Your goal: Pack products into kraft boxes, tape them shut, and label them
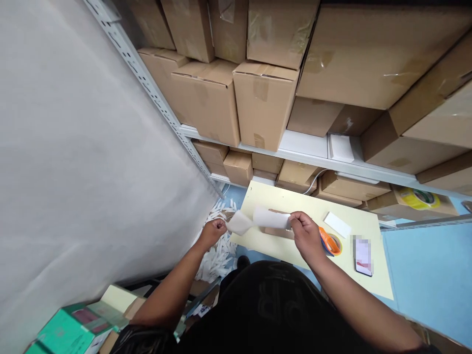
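Note:
My left hand point(214, 232) is closed in a pinch on a curled piece of white paper point(239, 222), over the table's left edge. My right hand point(306, 236) pinches the right end of a flat white paper label point(271, 218), its fingers closed. The two papers come close at their inner ends; whether they are joined there I cannot tell. Under the label lies a small brown cardboard box point(280, 232) on the pale yellow table point(254, 194). Just right of my right hand sits an orange tape dispenser point(332, 242), partly covered by the hand.
A small white box point(338, 224) and a phone point(363, 256) lie on the table's right part. Metal shelving point(306, 156) with stacked cartons point(263, 103) stands behind. White paper scraps point(217, 258) pile up on the floor at left. A green box point(64, 332) sits lower left.

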Demonstrator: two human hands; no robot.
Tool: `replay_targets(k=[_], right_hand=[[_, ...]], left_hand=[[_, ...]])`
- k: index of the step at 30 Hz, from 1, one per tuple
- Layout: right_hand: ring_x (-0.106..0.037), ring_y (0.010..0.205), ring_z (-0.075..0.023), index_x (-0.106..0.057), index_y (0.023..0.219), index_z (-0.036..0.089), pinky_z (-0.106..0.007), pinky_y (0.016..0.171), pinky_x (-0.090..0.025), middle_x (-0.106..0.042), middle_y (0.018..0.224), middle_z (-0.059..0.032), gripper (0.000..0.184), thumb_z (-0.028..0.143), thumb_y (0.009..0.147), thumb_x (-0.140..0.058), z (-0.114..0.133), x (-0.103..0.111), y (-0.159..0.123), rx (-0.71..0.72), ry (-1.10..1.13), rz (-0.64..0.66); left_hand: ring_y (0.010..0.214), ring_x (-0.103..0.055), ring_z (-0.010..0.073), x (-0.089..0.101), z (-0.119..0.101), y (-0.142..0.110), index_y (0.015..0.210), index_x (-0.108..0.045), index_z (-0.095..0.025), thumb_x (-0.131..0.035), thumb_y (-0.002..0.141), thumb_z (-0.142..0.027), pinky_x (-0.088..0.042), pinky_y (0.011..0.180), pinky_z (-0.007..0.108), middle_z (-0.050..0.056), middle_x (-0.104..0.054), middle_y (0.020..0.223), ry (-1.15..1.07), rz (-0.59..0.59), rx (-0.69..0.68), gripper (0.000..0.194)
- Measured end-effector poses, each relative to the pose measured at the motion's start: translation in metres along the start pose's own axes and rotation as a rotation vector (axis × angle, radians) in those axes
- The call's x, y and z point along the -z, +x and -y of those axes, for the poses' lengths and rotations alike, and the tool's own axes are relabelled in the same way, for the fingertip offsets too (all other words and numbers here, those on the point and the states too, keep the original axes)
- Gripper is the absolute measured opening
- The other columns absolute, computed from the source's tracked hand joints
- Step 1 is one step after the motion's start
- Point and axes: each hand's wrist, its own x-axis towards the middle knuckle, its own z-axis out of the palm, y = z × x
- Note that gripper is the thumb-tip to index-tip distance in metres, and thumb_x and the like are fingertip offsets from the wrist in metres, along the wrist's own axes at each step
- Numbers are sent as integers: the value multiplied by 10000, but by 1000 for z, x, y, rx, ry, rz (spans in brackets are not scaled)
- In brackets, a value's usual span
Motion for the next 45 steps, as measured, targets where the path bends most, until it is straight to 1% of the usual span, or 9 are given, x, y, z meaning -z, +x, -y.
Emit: replay_targets(k=[8,12,16,20,24,29,32,37,45], right_hand=[[-568,739,-187,-694,834,208,-306,688,-459,-636,779,-8,293,491,895,-651,2,19,12,65,-76,-46],[-536,627,-168,-700,873,197,-295,609,-447,-608,666,10,365,561,880,-670,0,28,12,-7,-54,-73],[-619,663,-181,-700,865,195,-321,676,-519,-689,713,-16,389,584,864,-699,-6,32,10,-28,24,-79],[-704,767,-217,-731,916,185,-382,788,-576,-763,831,-60,397,576,849,-730,-13,34,6,-41,83,-101],[-733,802,-236,-762,940,182,-409,832,-585,-779,842,-71,365,535,849,-742,-19,34,1,-37,84,-107],[-743,830,-236,-779,968,193,-393,814,-585,-787,882,-69,296,452,830,-740,-29,34,-7,0,70,-122],[-732,827,-226,-781,970,197,-381,796,-579,-783,898,-63,260,403,823,-721,-40,38,-11,17,29,-137],[-690,801,-207,-774,948,201,-355,771,-558,-762,871,-44,232,377,822,-690,-62,50,-13,30,5,-186],[-649,740,-208,-738,917,210,-344,722,-518,-722,813,-27,232,408,830,-656,-123,57,2,-92,-155,-225]], left_hand=[[708,-668,212,54,80,28,714,-668,-192,-637,749,-300,-449,663,258,12,-659,610,300,-17,308,118],[917,-712,279,69,95,34,690,-672,-207,-631,764,-306,-481,763,293,66,-714,703,408,-57,361,130],[1025,-693,311,70,91,38,755,-692,-188,-648,750,-303,-475,801,308,115,-752,865,459,-99,358,123],[971,-690,279,49,62,45,815,-691,-186,-644,781,-329,-466,772,290,101,-760,902,442,-100,284,154],[903,-695,228,10,-5,37,851,-692,-184,-595,862,-416,-490,760,274,66,-759,889,194,-50,114,252],[771,-707,221,-41,-107,-3,840,-694,-141,-582,883,-638,-533,692,312,108,-741,811,-486,367,-57,511],[708,-689,192,-58,-143,-18,814,-677,-142,-676,828,-580,-512,673,290,68,-709,736,-563,415,-86,438],[659,-592,139,-75,-162,-21,744,-642,-182,-673,832,-410,-440,662,254,-18,-645,683,-333,253,-226,246],[714,-597,159,-121,-152,-21,785,-625,-215,-536,955,-368,-385,662,267,-25,-627,720,59,149,-385,245]])
